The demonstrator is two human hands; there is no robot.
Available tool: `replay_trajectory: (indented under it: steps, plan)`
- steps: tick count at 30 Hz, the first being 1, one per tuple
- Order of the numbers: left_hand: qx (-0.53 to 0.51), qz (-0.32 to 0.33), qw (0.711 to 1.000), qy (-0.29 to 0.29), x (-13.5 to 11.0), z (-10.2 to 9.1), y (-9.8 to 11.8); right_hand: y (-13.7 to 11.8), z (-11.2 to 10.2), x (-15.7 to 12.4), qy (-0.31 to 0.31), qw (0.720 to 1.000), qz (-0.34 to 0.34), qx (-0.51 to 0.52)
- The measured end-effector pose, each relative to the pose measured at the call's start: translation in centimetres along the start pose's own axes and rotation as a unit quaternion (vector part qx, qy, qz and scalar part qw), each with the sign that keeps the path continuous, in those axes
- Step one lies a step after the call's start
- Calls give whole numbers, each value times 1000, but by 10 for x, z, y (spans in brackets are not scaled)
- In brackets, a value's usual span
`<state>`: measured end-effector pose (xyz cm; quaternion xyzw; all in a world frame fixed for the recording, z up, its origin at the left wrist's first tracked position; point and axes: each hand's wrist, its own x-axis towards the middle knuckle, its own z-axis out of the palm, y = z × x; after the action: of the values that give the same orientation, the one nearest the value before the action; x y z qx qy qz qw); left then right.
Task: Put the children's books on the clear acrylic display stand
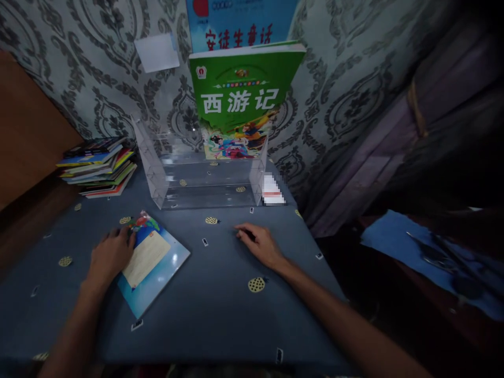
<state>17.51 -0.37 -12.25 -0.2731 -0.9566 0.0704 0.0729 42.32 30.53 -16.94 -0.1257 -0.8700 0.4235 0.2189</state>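
A blue picture book (157,286) with a cream panel on its cover lies at a slant on the table. My left hand (113,252) is at its upper left edge, thumb over the cover and fingers curled at the side, partly hidden. My right hand (260,245) hovers low over or rests on the cloth, empty, with the index finger stretched forward and a small gap to the thumb. Beyond both hands stands a clear acrylic tiered rack (151,163). A green book (240,68) with white Chinese characters stands upright in it, in front of a blue book (240,26).
A stack of books (98,170) sits at the back left by a brown wooden panel (31,126). A white paper item (272,190), partly blurred out, is right of the rack. Grey patterned cloth (205,325) covers the table. A curtain (366,152) and blue cloth (394,236) are to the right.
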Motion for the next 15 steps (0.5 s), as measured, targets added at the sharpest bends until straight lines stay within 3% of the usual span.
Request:
replay_trajectory:
  steps: [6,9,12,15]
  plan:
    - [-26,81,992,97,-17,15,27,2,0,-3,7,1000,-21,-12]
    - [-66,117,983,124,-23,21,41,-11,1,-7,9,999,-49,-20]
    - [-97,146,976,132,-24,25,51,-48,-1,-12,-6,989,-145,-12]
    - [-125,174,968,130,-22,26,61,-99,-10,-20,-49,959,-280,11]
